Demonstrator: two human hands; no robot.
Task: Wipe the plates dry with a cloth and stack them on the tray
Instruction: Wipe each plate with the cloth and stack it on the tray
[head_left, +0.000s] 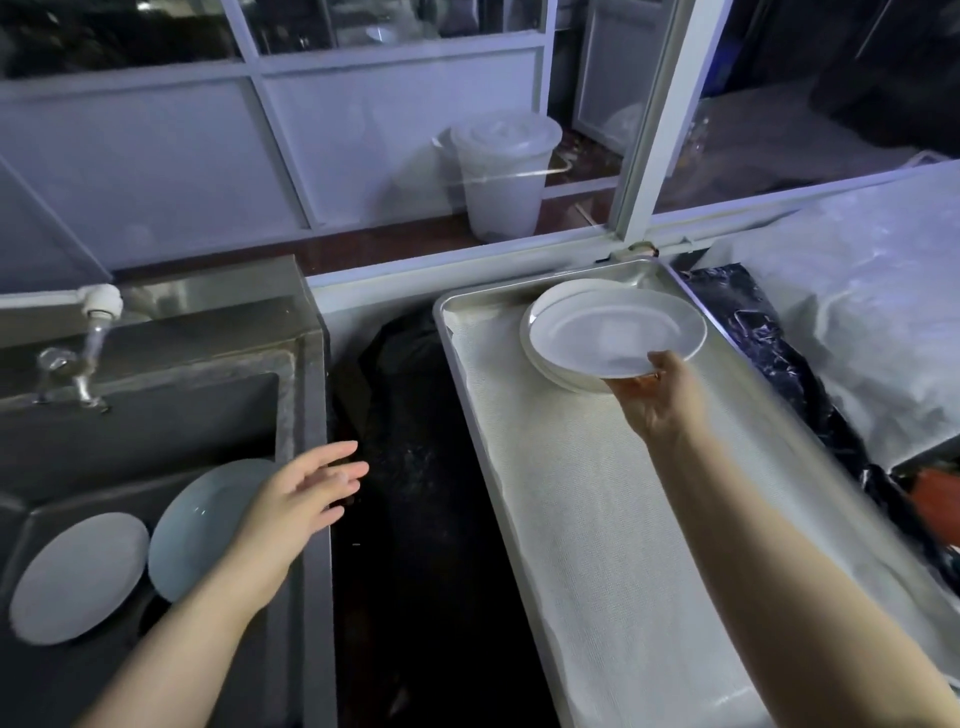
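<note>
A long metal tray (467, 374) lined with a white cloth (587, 519) lies on the right. At its far end sits a small stack of white plates (550, 371). My right hand (660, 400) grips the near rim of a white plate (613, 332) held just over that stack. My left hand (301, 499) hovers with straight fingers above the right edge of the steel sink (306, 395), holding nothing. Two more plates lean in the sink: a pale blue one (202, 525) and a white one (78, 577).
A tap (96, 332) runs water into the sink's far left. A dark gap (405, 519) separates sink and tray. Black plastic (769, 353) and a white covered heap (857, 291) lie right of the tray. Behind glass stands a lidded white bucket (504, 171).
</note>
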